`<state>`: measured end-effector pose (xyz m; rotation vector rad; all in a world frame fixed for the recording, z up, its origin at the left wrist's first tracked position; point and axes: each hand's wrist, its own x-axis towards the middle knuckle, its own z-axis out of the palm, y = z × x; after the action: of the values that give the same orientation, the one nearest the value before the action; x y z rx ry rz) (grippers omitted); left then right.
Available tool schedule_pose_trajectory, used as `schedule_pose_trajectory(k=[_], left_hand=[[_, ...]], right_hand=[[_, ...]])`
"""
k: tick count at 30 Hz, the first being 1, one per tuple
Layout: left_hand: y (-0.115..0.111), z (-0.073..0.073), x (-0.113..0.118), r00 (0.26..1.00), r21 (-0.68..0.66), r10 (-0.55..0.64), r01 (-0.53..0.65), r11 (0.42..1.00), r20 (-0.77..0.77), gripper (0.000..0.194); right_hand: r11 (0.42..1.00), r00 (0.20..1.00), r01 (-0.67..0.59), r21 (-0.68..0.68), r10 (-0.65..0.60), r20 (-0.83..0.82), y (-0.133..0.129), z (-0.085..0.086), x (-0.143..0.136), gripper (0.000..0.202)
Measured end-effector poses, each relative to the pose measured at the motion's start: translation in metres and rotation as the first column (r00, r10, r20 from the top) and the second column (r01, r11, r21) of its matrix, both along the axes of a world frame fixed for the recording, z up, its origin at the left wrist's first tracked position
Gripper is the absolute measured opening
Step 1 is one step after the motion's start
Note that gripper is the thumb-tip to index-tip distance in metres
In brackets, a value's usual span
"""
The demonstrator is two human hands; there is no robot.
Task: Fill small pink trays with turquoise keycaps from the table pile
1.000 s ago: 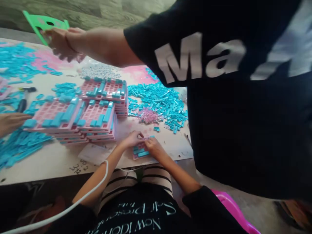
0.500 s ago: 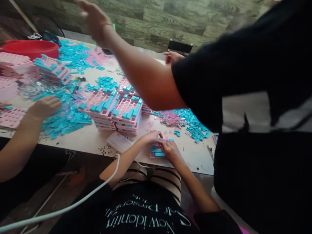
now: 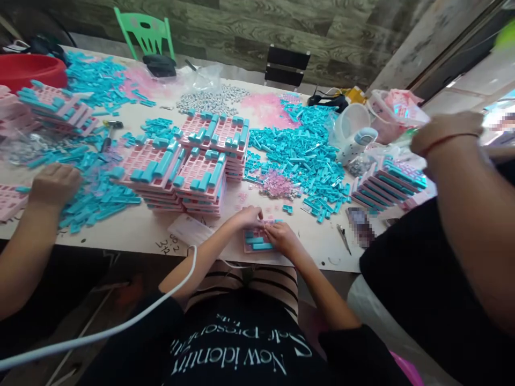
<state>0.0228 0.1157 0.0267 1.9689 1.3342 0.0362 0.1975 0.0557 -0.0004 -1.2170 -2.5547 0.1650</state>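
Note:
A small pink grid frame with turquoise bars (image 3: 261,245) lies on the table right before me. My left hand (image 3: 250,216) is bent over its far edge, thumb and fingertips drawn together in a pinch. From the right, my right hand (image 3: 282,237) covers part of the frame, its fingers closed and meeting the left fingertips. Whatever sits between the fingertips is too small and hidden to make out. Just beyond the hands are tiny clear-pink pieces (image 3: 277,184) and one loose turquoise piece (image 3: 287,208).
Stacks of pink-and-turquoise frames (image 3: 203,174) stand ahead left. Turquoise parts (image 3: 309,145) spread ahead right; pliers (image 3: 344,239) and a phone (image 3: 361,227) lie to the right. A white cable (image 3: 120,332) crosses my left arm. Co-workers' arms (image 3: 462,177) are at both sides.
The co-worker whose arm reached across my view has drawn back to the right, uncovering the table's far right. My hands stay together at the frame.

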Motion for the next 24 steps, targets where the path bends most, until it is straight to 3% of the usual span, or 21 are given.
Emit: schedule_pose_trajectory(k=[2,5,9,12,18,21,24], left_hand=[[-0.003,0.002,-0.004,1.0,0.074,0.02,-0.021,0.997,0.012,0.042],[-0.008,0.004,-0.01,0.989,0.149,0.083,-0.101,0.984,0.123,0.038],[-0.01,0.003,-0.011,0.964,0.184,0.181,-0.217,0.959,0.193,0.026],[-0.011,0.001,-0.008,0.978,0.176,0.154,-0.178,0.968,0.143,0.028],[-0.014,-0.002,0.0,0.997,0.148,0.081,-0.083,0.985,0.02,0.047],[-0.014,0.001,0.001,0.997,0.147,0.072,-0.072,0.986,0.003,0.045],[-0.017,0.007,-0.003,0.997,0.178,0.07,-0.074,0.981,0.032,0.04]], right_hand=[[0.997,0.994,0.021,-0.08,-0.03,-0.108,0.012,0.01,0.007,0.023],[0.981,0.962,0.169,-0.092,-0.185,-0.2,0.042,0.021,0.014,0.022],[0.95,0.952,0.305,-0.064,-0.306,-0.004,0.087,0.021,0.007,0.022],[0.939,0.939,0.34,-0.056,-0.336,0.07,0.103,0.014,-0.003,0.021],[0.916,0.915,0.397,-0.051,-0.391,0.095,0.109,0.008,-0.011,0.025],[0.915,0.915,0.4,-0.048,-0.396,0.082,0.106,0.013,-0.007,0.023],[0.938,0.939,0.336,-0.08,-0.34,-0.047,0.09,0.02,0.0,0.021]])
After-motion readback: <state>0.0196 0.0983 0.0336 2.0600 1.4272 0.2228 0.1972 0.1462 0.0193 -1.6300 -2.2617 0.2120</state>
